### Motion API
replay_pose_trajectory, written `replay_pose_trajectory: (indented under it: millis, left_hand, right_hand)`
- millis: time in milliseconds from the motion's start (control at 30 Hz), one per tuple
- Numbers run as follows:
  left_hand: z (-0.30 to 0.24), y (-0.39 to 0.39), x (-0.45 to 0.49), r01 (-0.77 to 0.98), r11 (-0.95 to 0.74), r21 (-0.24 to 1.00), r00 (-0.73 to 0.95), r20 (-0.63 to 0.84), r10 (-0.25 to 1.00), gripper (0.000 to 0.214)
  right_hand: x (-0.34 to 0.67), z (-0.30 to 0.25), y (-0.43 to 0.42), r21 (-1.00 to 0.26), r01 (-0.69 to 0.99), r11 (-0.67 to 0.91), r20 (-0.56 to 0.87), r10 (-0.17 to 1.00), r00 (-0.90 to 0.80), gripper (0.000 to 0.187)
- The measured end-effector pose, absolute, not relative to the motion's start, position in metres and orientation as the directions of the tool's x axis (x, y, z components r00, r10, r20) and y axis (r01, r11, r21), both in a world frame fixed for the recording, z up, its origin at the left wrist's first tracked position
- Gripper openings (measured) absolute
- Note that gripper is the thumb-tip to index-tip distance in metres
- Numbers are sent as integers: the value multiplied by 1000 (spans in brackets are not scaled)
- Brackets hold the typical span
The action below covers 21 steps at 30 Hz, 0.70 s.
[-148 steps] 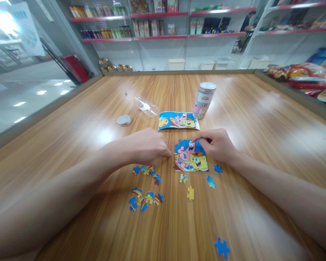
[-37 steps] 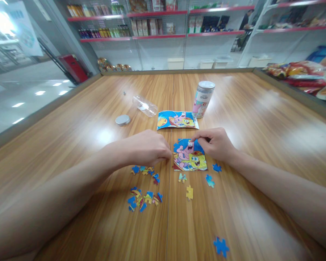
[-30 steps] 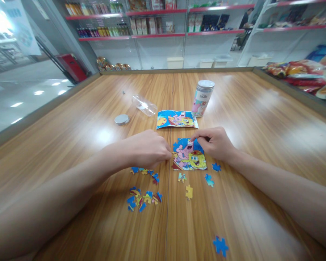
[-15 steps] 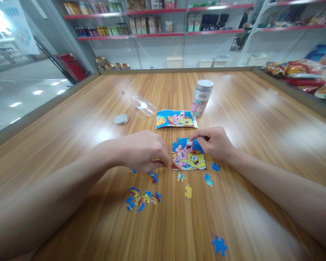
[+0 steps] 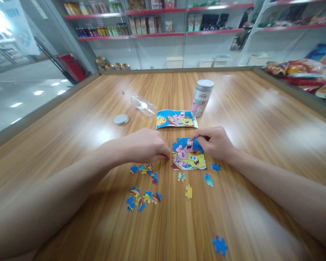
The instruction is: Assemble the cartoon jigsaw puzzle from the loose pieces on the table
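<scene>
Far to the left of the part-built puzzle (image 5: pixel 188 156) and behind it, a metal lid (image 5: pixel 121 119) lies flat on the worktop (image 5: pixel 260 119), with a clear tube (image 5: pixel 144 105) on its side a little nearer the puzzle. Left of the puzzle and in front of it, loose pieces (image 5: pixel 142 198) lie in two small clusters. Of the two hands, the left hand (image 5: pixel 146 146) is curled shut, its pinched fingertips touching the puzzle's left edge; whether a piece sits between them I cannot tell. Just behind the puzzle lies a picture sheet (image 5: pixel 176 119), and in front of it a single yellow piece (image 5: pixel 188 191). A printed can (image 5: pixel 202 98) stands upright behind the puzzle. The right hand (image 5: pixel 216 143) rests on the puzzle's right side, fingers curled, thumb and forefinger pinched together at its top edge. One blue piece (image 5: pixel 220 245) lies well in front of the puzzle, to its right
</scene>
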State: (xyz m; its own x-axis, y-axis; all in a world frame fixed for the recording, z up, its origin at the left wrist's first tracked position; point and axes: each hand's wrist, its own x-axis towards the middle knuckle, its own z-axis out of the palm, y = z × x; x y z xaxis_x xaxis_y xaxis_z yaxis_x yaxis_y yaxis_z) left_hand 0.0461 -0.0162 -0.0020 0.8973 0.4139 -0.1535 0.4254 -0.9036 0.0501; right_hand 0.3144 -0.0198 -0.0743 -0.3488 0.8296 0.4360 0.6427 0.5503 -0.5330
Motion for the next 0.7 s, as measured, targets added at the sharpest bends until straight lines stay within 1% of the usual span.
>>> replay_pose_trajectory:
  millis: [67,167,233,367,433,600,700]
  left_hand:
    - [-5,-17,47,385,-920,67,917,-138,374,28]
    - [-4,-15,44,407,-913,17,907,-121,402,27]
    - [-2,-14,42,401,-916,-4,910,-112,399,24]
    - [-3,-13,42,341,-940,6,934,-111,338,23]
    - [-5,-13,42,334,-943,4,938,-101,332,25]
    - [-8,-12,42,355,-934,-35,928,-104,357,27]
    - [-7,-11,43,397,-916,-60,907,-130,401,28]
  right_hand:
    - [315,-74,-20,-535,641,550,435,830,-349,29]
    - [314,-73,-20,-545,632,551,433,831,-350,29]
    - [314,-72,-21,-551,628,549,429,832,-352,29]
    - [314,-72,-20,-544,631,553,426,830,-360,29]
    - [314,-73,-20,-541,633,554,426,829,-362,29]
    - [315,-74,-19,-542,629,557,426,827,-366,28]
    - [314,-74,-19,-543,626,560,434,825,-361,28]
